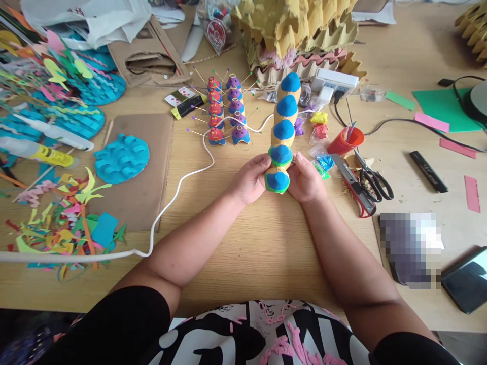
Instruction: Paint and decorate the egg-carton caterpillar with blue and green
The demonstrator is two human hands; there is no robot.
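Between my two hands is an egg-carton strip (283,131), a row of several bumps with blue clay caps on tan cardboard. Green clay rings the two bumps nearest me. My left hand (251,177) grips the strip's left edge near its close end, thumb on top. On the opposite edge, my right hand (306,177) pinches it at the same height. The strip is raised off the table and points away from me. Beyond my left hand stand a red caterpillar strip (215,110) and a purple caterpillar strip (236,108), both with pins sticking out.
Stacked egg trays (297,30) rise at the back. Scissors (371,177), a utility knife (355,187) and an orange cup (346,140) lie right. A white cable (182,178) crosses the table. Paper scraps (72,218) and a glue bottle (41,152) are left.
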